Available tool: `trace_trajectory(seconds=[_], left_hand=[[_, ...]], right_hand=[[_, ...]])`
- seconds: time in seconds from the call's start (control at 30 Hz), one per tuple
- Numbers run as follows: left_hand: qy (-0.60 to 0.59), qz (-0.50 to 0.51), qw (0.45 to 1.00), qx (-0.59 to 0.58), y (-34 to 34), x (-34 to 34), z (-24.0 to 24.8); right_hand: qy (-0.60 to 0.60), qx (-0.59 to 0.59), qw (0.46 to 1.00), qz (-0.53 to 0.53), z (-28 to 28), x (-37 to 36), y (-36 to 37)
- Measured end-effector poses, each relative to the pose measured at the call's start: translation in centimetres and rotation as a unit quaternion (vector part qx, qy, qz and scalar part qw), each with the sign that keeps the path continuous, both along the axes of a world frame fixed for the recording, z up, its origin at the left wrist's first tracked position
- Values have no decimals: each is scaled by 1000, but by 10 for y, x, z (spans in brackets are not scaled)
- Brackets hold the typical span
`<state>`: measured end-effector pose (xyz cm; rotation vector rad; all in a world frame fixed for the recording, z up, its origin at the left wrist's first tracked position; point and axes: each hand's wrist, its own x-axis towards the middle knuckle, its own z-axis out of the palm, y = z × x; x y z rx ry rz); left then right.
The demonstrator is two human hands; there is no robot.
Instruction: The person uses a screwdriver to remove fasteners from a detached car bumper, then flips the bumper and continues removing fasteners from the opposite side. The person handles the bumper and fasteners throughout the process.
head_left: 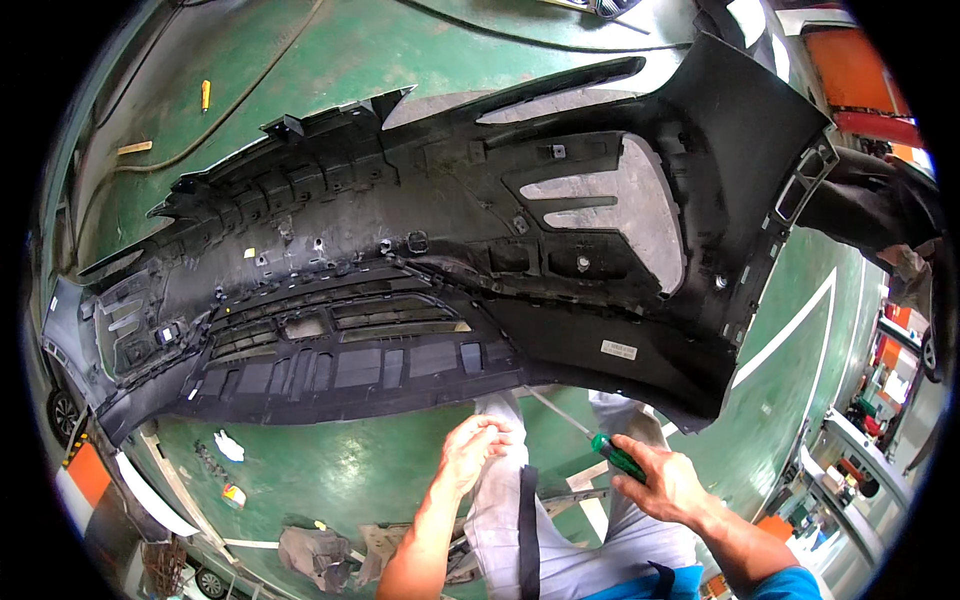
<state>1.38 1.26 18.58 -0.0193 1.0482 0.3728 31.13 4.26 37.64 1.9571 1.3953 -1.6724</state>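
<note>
Green painted floor point(380, 55), marked with white lines, spreads beneath everything in a workshop, with orange panels and crowded shelving toward the right rim. Across the middle lies a long black car bumper point(450, 215), its ribbed inner side facing up, with large cut-outs at the right and a slotted grille point(390, 318) along the near half. Just below its near edge are the person's legs in pale grey trousers point(500, 505). On the floor at lower left lies a crumpled greyish cloth point(315, 557).

The right hand point(660, 482) grips a screwdriver point(617, 455) by its green and black handle, the shaft slanting up and left to the bumper's near edge; whether the tip touches it, I cannot tell. The left hand point(474, 455) is near that edge, over the left leg, fingers loosely bent; whether it holds something small, I cannot tell. Smaller still are a white crumpled scrap point(229, 446) on the floor and a white label point(618, 349) on the bumper.
</note>
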Motion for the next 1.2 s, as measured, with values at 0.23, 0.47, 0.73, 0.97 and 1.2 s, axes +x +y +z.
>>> trace_trajectory(seconds=[0.23,0.47,0.73,0.97,1.2], left_hand=[[-46,19,998,40,3,22,29],[-23,36,998,43,-28,62,44],[-3,86,995,59,-94,110,123],[35,247,965,76,-178,109,208],[-11,331,937,106,-230,96,256]], right_hand=[[-10,-2,1000,24,3,7,-8],[1,24,999,24,4,47,-28],[-22,31,997,61,37,96,-51],[-64,28,988,136,54,119,-81],[-83,54,982,163,75,112,-113]])
